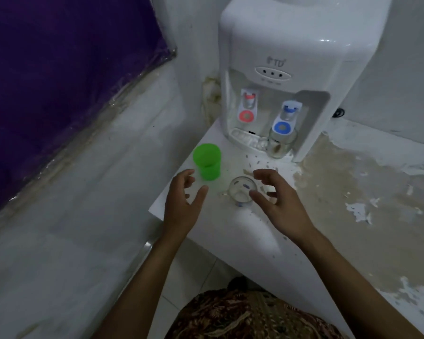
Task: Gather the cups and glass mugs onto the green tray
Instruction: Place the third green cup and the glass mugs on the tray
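Note:
A green plastic cup (pixel 207 161) stands upright on the white counter (pixel 233 231), near its left corner. To its right sits a clear glass mug (pixel 241 192) with small blue marks and a handle on its left side. A second glass mug (pixel 280 145) stands on the drip tray under the blue tap of the dispenser. My left hand (pixel 181 204) hovers open just below and left of the green cup. My right hand (pixel 277 199) is open, its curled fingers around the right side of the clear mug without gripping it. No green tray is in view.
A white water dispenser (pixel 279 57) with a red and a blue tap stands at the back of the counter. The counter surface to the right is stained and peeling (pixel 353 192). A purple plastic-wrapped slab (pixel 47 81) leans at the left beyond a grey ledge.

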